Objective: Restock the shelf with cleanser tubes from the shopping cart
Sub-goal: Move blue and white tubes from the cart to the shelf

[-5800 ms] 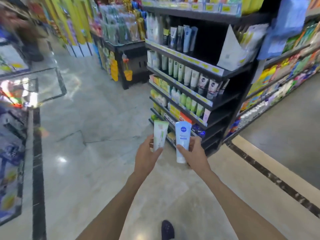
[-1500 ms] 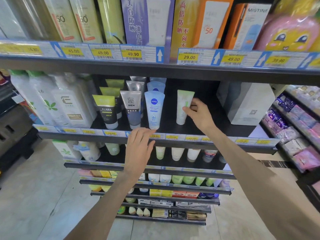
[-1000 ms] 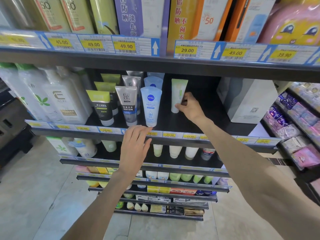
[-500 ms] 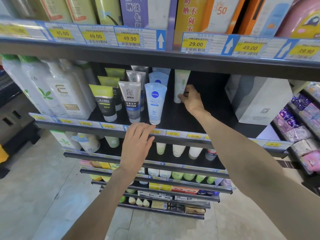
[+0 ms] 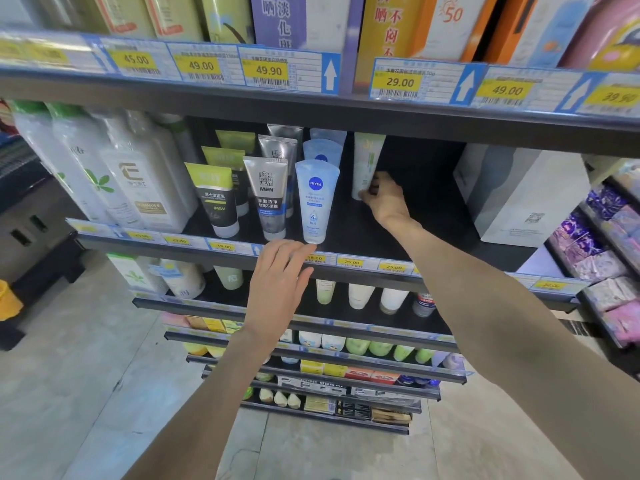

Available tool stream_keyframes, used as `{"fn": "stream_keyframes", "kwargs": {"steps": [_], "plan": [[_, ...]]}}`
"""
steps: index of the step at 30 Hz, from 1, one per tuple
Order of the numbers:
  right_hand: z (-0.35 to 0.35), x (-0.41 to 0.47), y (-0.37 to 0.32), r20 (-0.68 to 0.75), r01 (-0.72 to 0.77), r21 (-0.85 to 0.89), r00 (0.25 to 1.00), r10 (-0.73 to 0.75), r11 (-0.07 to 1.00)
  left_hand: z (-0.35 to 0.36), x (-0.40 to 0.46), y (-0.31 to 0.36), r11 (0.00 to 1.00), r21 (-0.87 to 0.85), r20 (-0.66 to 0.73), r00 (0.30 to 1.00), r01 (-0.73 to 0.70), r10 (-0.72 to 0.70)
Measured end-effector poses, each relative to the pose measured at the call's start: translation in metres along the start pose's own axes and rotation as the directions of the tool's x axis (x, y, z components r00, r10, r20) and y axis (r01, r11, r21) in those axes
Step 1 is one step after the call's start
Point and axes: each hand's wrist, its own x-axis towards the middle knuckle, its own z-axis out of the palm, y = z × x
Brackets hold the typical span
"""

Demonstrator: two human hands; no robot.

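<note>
Pale green tube (image 5: 367, 164) stands deep near the shelf's (image 5: 363, 226) back edge; my right hand (image 5: 384, 199) pinches its bottom, I think to steady it; my left hand (image 5: 280, 282) hangs flat-fingered at the front edge, holding nothing.

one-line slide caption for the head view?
Right hand sets a pale green tube upright on the shelf; open left hand hovers at its edge.

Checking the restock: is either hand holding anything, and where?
The right hand grips the pale green tube at its lower cap end; the left hand holds nothing.
</note>
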Motion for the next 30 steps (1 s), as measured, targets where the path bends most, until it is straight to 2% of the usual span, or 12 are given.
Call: {"fn": "stream_keyframes", "kwargs": {"steps": [11, 15, 21, 30], "plan": [[-0.025, -0.051, 0.005, 0.082, -0.023, -0.038, 0.996, 0.026, 0.999, -0.009, 0.001, 0.009, 0.996, -0.095, 0.009, 1.0, 0.004, -0.003], [-0.054, -0.089, 0.001, 0.125, 0.027, -0.143, 0.992, -0.009, 0.989, -0.011, 0.004, 0.023, 0.99, -0.142, 0.02, 1.0, -0.021, 0.024], [-0.1, -0.154, 0.007, 0.026, 0.031, -0.338, 0.999, -0.023, 0.941, -0.002, 0.009, 0.056, 0.972, -0.175, 0.085, 0.982, -0.153, 0.17], [-0.177, -0.25, 0.071, -0.112, 0.103, -0.585, 0.972, -0.206, 0.804, 0.008, 0.001, 0.152, 0.966, -0.126, 0.203, 0.947, -0.226, 0.248]]}}
